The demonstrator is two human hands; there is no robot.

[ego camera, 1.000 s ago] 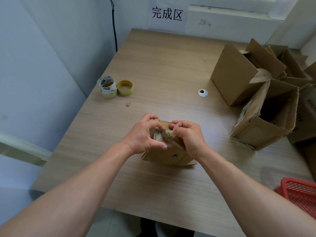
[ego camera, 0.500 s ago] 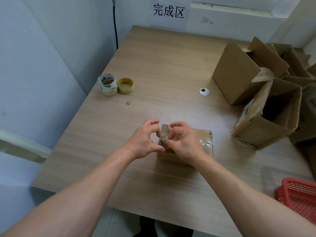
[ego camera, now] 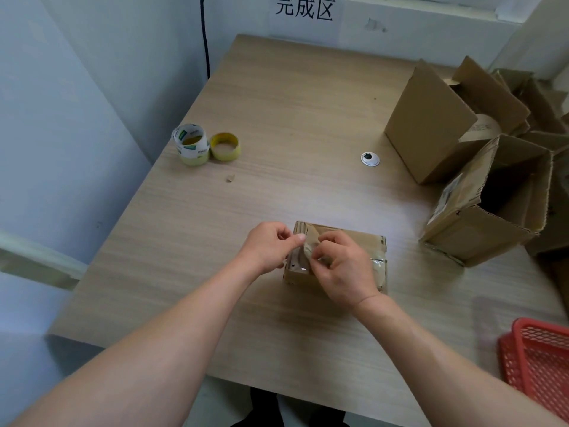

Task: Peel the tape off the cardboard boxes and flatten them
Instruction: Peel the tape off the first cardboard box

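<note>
Pinching the lifted tape strip (ego camera: pixel 308 246) at the left end of the small cardboard box (ego camera: pixel 363 238) with left hand (ego camera: pixel 268 248) and right hand (ego camera: pixel 345 272), fingers of both curled onto it. Lying flat on the table (ego camera: pixel 277 118), lower centre of the frame. At right edge, opened cardboard boxes (ego camera: pixel 431 124); upper left, two tape rolls (ego camera: pixel 191 143).

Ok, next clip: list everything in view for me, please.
small box: one, brown, taped, table front centre under the hands
tape strip: one, brownish, partly lifted at the box's left end
open boxes: several, brown, piled at right
tape rolls: two, yellowish, table's left edge
cardboard scrap: one, brown, near the rolls
round cap: one, white, mid-table
basket: one, red, lower right
table: one, light wood, centre
wall sign: one, white, black characters
cable: one, black, on wall
left hand: pinches the tape strip
right hand: pinches the tape strip
</note>
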